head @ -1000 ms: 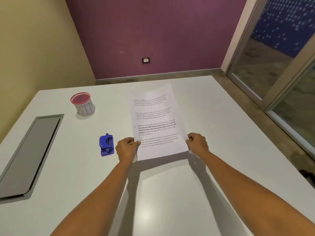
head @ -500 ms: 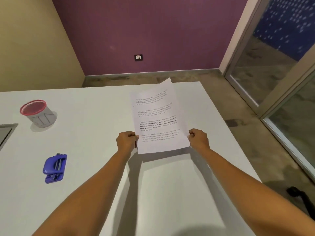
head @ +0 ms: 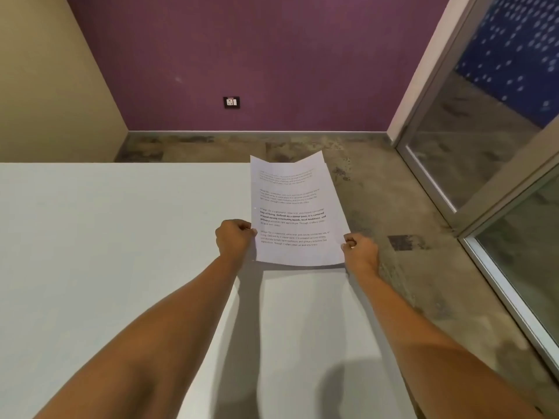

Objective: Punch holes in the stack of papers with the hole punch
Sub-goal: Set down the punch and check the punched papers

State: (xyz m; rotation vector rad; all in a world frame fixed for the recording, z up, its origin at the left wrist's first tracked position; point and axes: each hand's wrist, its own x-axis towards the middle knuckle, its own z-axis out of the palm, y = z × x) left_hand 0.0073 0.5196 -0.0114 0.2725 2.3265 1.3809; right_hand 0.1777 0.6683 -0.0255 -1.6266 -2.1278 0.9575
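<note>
A stack of white printed papers [head: 295, 207] is held up in the air over the right part of the white table [head: 121, 237]. My left hand [head: 234, 238] grips its lower left edge and my right hand [head: 361, 252] grips its lower right edge. The sheets curl slightly at the top and cast a shadow on the table below. The blue hole punch is out of view.
The table's far edge runs across the middle of the view and its right edge passes under my right forearm. Beyond lie a mottled concrete floor [head: 393, 192], a purple wall with a socket [head: 231, 102], and a glass door frame [head: 453, 176] on the right.
The view has swung to the right, so the blue hole punch and the red-rimmed cup have left the frame. Both hands keep the same hold on the papers.
</note>
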